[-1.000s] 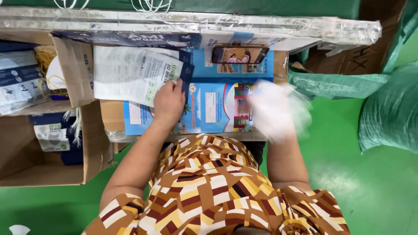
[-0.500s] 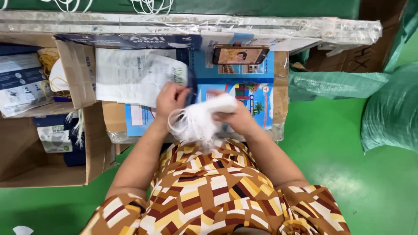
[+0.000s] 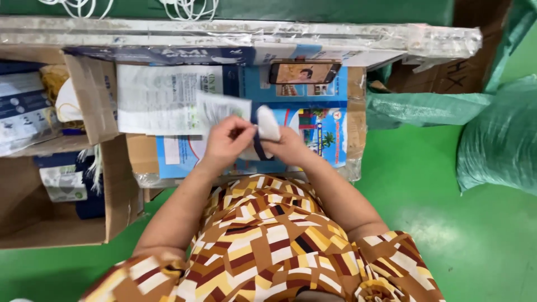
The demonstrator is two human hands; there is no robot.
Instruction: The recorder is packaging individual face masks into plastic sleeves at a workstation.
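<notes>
The green painted floor (image 3: 436,223) and the bulging green woven sacks (image 3: 498,145) fill the side beyond the right hand, and those have stayed as they were over the last second. The open brown cardboard carton (image 3: 67,184) of packed goods sits out past the left hand, also unchanged. Ahead of the fingers lies the work surface (image 3: 235,31), its edge wrapped in clear plastic, with blue printed flat cartons (image 3: 313,120) spread under the hands and a phone (image 3: 305,72) propped beyond them.

What has changed is the white soft item (image 3: 267,124). A second ago it was a loose, blurred bunch swung out wide by the right hand (image 3: 288,146); half a second ago both hands had gathered it between them in a fluffy mass. Now it is pressed into a small compact fold, pinched by the right hand's fingers and standing just above them. The left hand (image 3: 228,140) has come in to meet it, its fingers closed on a white printed paper leaflet (image 3: 222,109) and touching a dark blue strip (image 3: 258,146) between the two hands. Judged from this, the folding looks done and the pairing of fold and leaflet is in hand.
</notes>
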